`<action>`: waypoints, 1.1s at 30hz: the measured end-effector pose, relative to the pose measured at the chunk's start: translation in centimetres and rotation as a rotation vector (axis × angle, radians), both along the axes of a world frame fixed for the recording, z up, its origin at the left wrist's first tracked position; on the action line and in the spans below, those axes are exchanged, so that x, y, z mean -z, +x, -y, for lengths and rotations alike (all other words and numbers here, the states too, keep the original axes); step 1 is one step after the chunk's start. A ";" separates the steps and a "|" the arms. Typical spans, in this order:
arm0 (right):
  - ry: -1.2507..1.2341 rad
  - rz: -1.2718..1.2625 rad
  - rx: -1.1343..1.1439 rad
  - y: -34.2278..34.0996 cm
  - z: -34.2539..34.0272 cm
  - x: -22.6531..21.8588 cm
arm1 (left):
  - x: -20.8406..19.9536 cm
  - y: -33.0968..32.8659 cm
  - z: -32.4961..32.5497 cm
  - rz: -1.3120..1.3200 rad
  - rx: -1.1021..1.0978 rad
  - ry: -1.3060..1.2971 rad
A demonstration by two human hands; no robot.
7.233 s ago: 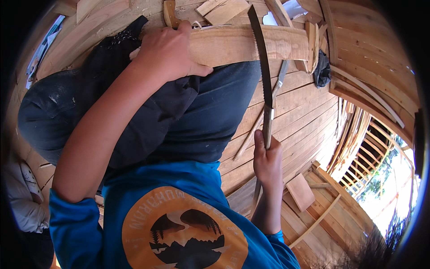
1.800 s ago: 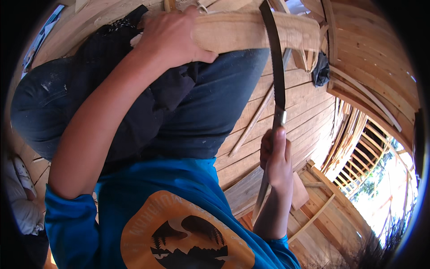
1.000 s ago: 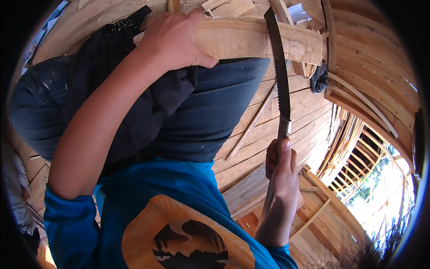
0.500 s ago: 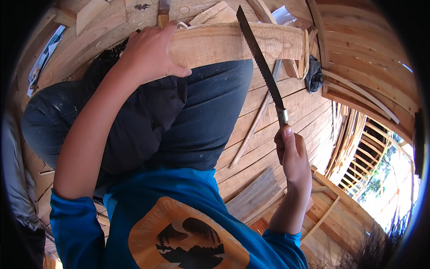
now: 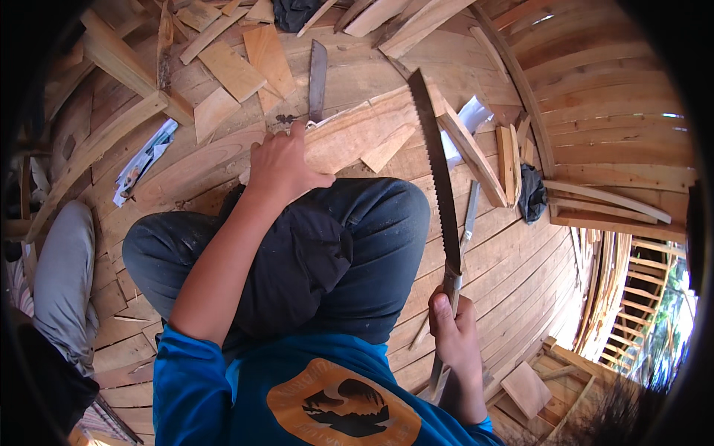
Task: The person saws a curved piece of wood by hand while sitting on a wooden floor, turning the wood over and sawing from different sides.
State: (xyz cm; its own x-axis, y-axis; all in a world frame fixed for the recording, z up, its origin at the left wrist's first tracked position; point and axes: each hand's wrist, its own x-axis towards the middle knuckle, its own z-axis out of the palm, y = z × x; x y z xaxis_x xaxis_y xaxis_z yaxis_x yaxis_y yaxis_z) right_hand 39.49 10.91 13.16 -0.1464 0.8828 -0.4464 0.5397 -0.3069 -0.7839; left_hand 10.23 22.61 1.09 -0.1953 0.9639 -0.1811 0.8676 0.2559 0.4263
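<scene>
My left hand (image 5: 288,165) grips the near left part of a pale wooden plank (image 5: 361,132), thumb on the near side and fingers over the far edge. The plank slants up to the right, beyond my knees. My right hand (image 5: 455,331) is closed round the handle of a handsaw (image 5: 439,175). Its dark toothed blade points away from me, its tip by the plank's right end; whether they touch I cannot tell. A dark cloth (image 5: 301,260) lies on my lap. Beyond my left hand lies a machete-like blade (image 5: 317,78).
Offcut boards (image 5: 230,70) lie scattered at the far left, by crumpled papers (image 5: 145,163). To the right are a thick wooden piece (image 5: 467,152), a black bag (image 5: 532,195) and a long metal strip (image 5: 471,212) on the plank floor. A person's grey-clad leg (image 5: 65,275) is at the left.
My view has shifted, showing more floor ahead. The plank has come down from above my lap and now slants away, its right end nearer the saw. The handsaw remains in my right hand.
</scene>
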 end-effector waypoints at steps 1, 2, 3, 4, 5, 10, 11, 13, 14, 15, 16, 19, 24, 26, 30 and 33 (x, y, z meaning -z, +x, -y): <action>0.023 -0.010 0.042 -0.5 -0.4 0.1 | -0.4 -1.0 0.0 -0.090 0.017 0.020; 0.033 0.044 0.034 -0.1 -0.8 0.4 | -0.4 -1.7 0.4 -0.077 -0.010 0.022; 0.051 0.089 0.034 0.8 -1.3 1.1 | -0.2 -2.2 0.5 -0.072 -0.032 0.033; 0.064 0.126 0.028 1.1 -1.9 1.4 | -0.6 -3.0 0.7 -0.075 -0.060 0.040; 0.058 0.149 0.034 0.9 -2.7 1.0 | -1.2 -3.9 0.6 -0.033 -0.091 0.017; 0.182 0.164 0.008 -2.1 -6.1 1.0 | -3.1 -7.2 1.4 0.353 -0.117 0.142; 0.213 0.162 0.015 -2.8 -6.8 0.9 | -3.7 -7.2 1.5 0.394 -0.106 0.143; 0.276 0.130 0.035 -3.9 -8.3 1.6 | -3.9 -7.3 2.0 0.309 -0.123 0.152; 0.309 0.104 0.052 -4.0 -9.5 2.4 | -4.2 -7.4 2.0 0.259 -0.142 0.134; 0.339 0.085 0.075 -3.7 -10.5 2.9 | -4.6 -7.3 1.8 0.209 -0.143 0.170; 0.393 0.098 0.111 -3.6 -11.6 3.4 | -4.8 -7.5 1.9 0.158 -0.153 0.200; 0.499 0.160 0.175 -3.5 -15.7 4.9 | -4.9 -9.5 2.0 0.018 -0.180 0.224; 0.487 0.385 0.018 -0.7 -22.9 12.5 | -2.4 -12.8 2.3 -0.132 -0.176 0.369; 0.473 0.436 -0.023 -0.9 -25.1 16.5 | -1.6 -13.8 2.2 -0.172 -0.150 0.440; 0.293 0.494 -0.190 -2.3 -28.1 22.1 | -0.8 -15.1 1.9 -0.187 -0.164 0.485; 0.183 0.514 -0.256 -2.0 -29.2 25.5 | 0.0 -15.3 1.7 -0.141 -0.171 0.460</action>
State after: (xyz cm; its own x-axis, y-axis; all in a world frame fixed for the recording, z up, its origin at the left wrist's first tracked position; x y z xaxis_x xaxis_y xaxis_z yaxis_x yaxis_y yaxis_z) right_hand 37.51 40.14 -12.31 -0.1703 0.9170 -0.3607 0.9024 -0.0019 -0.4309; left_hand -5.04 20.90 1.08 -0.3490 0.8898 0.2941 0.8870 0.2124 0.4100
